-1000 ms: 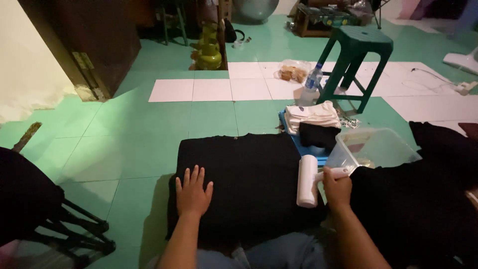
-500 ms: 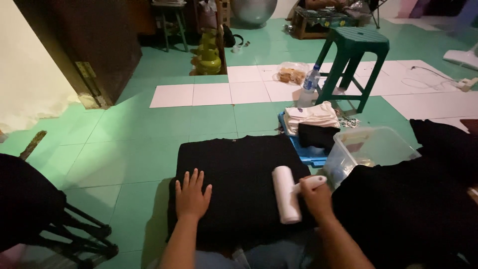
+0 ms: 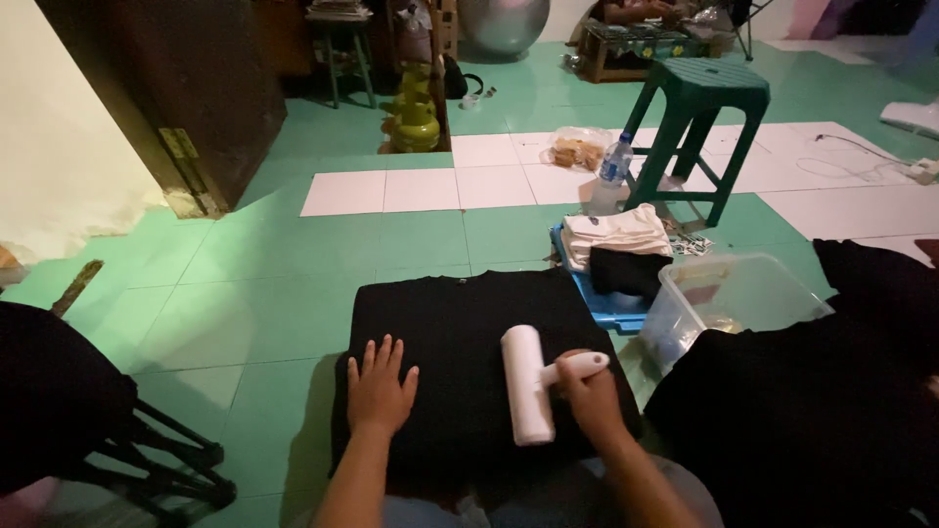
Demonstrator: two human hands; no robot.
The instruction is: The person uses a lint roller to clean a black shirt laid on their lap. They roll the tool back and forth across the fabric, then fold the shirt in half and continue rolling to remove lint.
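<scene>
Now the right hand [image 3: 587, 396] grips the handle of a white lint roller [image 3: 528, 384], its long axis running away from the person across the black shirt [image 3: 460, 323] on the floor; left hand [image 3: 379, 386] lies flat, fingers spread, just beside it.

A home floor used as a garment workspace: green and white floor tiles [image 3: 245, 264], a green plastic stool [image 3: 696, 117], a yellow gas cylinder [image 3: 418, 122], folded shirts [image 3: 613, 235] beside a clear plastic tub [image 3: 734, 293].
</scene>
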